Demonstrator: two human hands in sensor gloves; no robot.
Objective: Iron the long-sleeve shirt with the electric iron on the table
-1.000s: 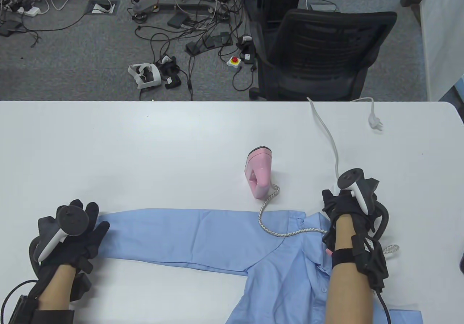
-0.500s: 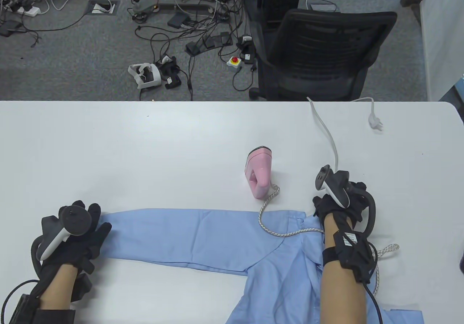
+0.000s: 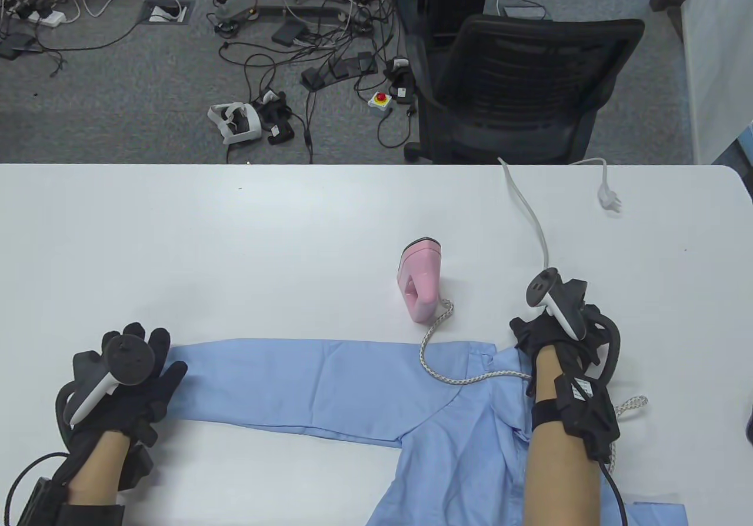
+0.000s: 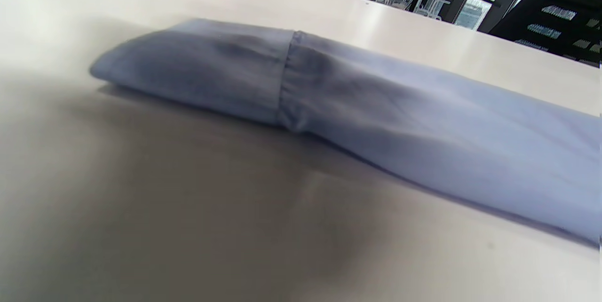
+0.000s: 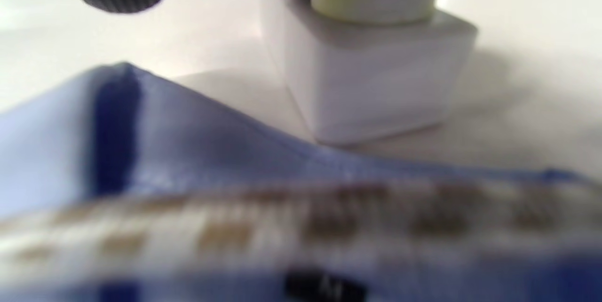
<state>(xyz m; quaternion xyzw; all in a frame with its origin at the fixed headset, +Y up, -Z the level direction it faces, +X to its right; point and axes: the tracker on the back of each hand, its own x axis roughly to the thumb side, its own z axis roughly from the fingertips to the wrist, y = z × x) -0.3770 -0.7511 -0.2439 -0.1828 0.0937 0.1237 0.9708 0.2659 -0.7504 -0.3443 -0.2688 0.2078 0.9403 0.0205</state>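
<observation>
Right hand rightward off smooth shirt

The left hand lies low at the near left, with its fingers straight and spread and the tracker on its back turned up. The right hand is at the near right with the bare forearm behind it, and its tracker stands tilted over the knuckles. Its fingers are hidden under the tracker, so their pose cannot be told.
</observation>
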